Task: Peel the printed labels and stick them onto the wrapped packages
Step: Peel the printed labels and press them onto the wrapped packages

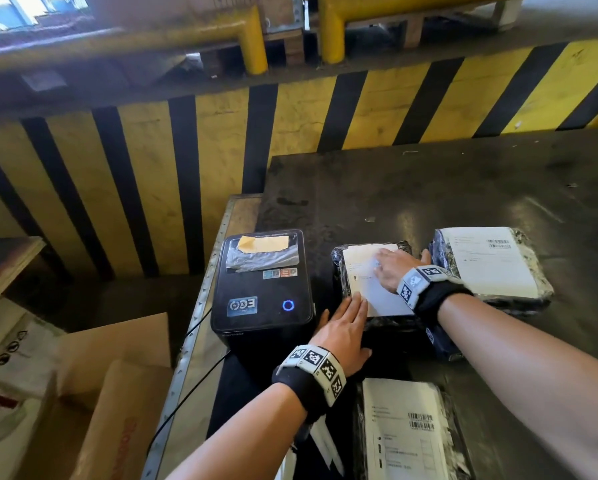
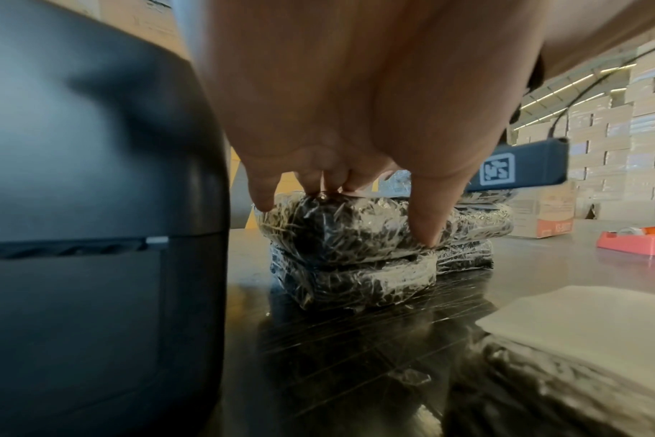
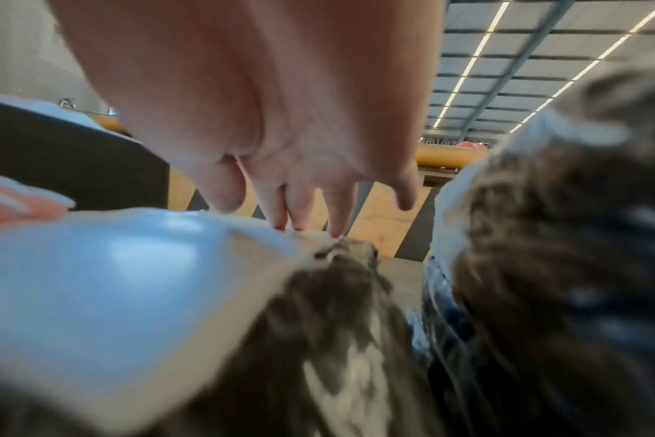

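Label [image 1: 373, 278] lies flat on the middle package [image 1: 370, 327], long axis running away, under both flat, open grips: right hand [image 1: 396, 268] far end, left hand [image 1: 346, 327] near corner

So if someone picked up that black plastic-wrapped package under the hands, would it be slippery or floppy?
Probably slippery: the black film-wrapped package has glossy, crinkled wrap. Likely fairly stiff, since it keeps a flat slab shape under the left hand and right hand. Unlikely to roll.

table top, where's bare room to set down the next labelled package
Free: the dark table top beyond the middle package and the right package, up to the striped wall. Crowded: the near edge, with the label printer, both hands and the near package.
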Tool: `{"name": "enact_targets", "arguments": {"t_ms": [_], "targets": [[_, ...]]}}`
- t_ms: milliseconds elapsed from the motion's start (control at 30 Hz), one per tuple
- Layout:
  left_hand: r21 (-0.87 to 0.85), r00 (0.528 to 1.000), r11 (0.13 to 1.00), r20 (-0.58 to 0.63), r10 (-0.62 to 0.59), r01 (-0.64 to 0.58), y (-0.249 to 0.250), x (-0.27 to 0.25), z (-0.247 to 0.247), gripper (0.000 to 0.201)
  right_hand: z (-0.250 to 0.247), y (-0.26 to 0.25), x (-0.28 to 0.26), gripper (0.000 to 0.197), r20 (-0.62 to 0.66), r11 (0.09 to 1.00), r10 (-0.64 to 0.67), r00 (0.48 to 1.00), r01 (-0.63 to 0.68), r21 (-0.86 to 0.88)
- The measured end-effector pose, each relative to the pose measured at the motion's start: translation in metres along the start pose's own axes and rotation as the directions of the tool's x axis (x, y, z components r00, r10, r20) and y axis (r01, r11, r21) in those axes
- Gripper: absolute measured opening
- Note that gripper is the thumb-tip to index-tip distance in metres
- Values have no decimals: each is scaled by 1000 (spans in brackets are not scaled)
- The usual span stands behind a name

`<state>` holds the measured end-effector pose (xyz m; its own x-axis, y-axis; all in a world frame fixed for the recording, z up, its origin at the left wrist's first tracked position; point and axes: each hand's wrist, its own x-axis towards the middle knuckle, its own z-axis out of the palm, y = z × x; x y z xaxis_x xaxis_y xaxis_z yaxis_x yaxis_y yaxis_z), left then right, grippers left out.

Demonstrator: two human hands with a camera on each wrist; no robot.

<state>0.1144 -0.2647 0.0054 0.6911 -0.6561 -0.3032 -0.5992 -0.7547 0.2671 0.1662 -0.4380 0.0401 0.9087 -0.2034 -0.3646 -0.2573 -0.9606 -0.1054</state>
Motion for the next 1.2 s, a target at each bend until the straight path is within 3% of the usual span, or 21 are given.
{"name": "enact_targets", "arguments": {"t_ms": [100, 233, 367, 533, 667, 767, 967, 1100, 1200], "targets": [[1, 1000, 1000, 13, 2, -2, 0, 1, 0, 87, -7, -19, -3, 40, 46, 993, -49, 998, 53, -107], [-1, 1000, 1000, 1, 8, -8, -1, 0, 0, 87, 22, -28, -21, 39, -14, 982, -186, 982, 186, 42], [34, 1000, 999, 4, 11, -12, -4, -2, 1, 86, 29, 5, -33, 51, -3, 994, -100, 995, 100, 54], [38, 1000, 999, 9, 8, -8, -1, -1, -3, 86, 8, 3, -22, 39, -11, 999, 2, 1000, -1, 35], [50, 1000, 999, 19, 12, -13, -1, 0, -5, 88, 8, -21, -21, 33, -31, 994, -97, 995, 99, 47], [39, 1000, 999, 14, 21, -21, -1, -1, -4, 90, 21, -24, -35, 42, -9, 985, -157, 988, 157, 75], [25, 999, 999, 8, 32, -33, -6, 4, 0, 89, 29, 17, -37, 50, -12, 996, -51, 999, 52, 78], [34, 999, 999, 18, 36, -36, -6, 6, -1, 91, 11, 4, -29, 41, 7, 998, 25, 1000, -25, 55], [39, 999, 998, 26, 44, -45, -7, 8, -3, 92, 4, -8, -33, 40, -18, 997, -6, 1000, 8, 74]]}}
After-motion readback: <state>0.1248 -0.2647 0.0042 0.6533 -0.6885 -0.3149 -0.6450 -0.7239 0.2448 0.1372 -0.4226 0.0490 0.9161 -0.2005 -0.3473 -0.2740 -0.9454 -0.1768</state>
